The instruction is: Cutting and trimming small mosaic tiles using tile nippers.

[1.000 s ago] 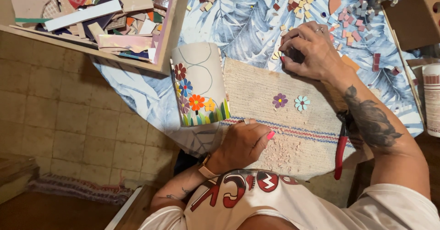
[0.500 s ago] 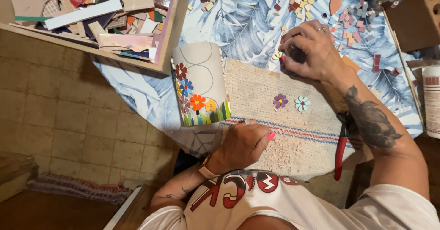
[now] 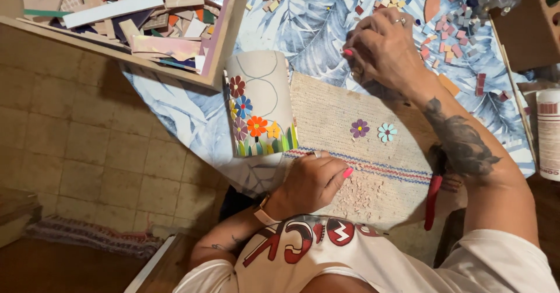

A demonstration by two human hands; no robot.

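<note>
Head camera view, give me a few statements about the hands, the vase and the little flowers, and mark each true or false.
1. The vase lies on its side. True.
2. Two small flowers lie on the woven mat. True.
3. The left hand grips the red-handled pliers. False: the pliers lie under the right forearm.
4. The right hand rests on the vase. False: it is over the leaf-print cloth, near the tile bits.

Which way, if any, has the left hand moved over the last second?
No. The left hand stays on the striped edge of the cloth, with the same gap to the mosaic vase.
</note>
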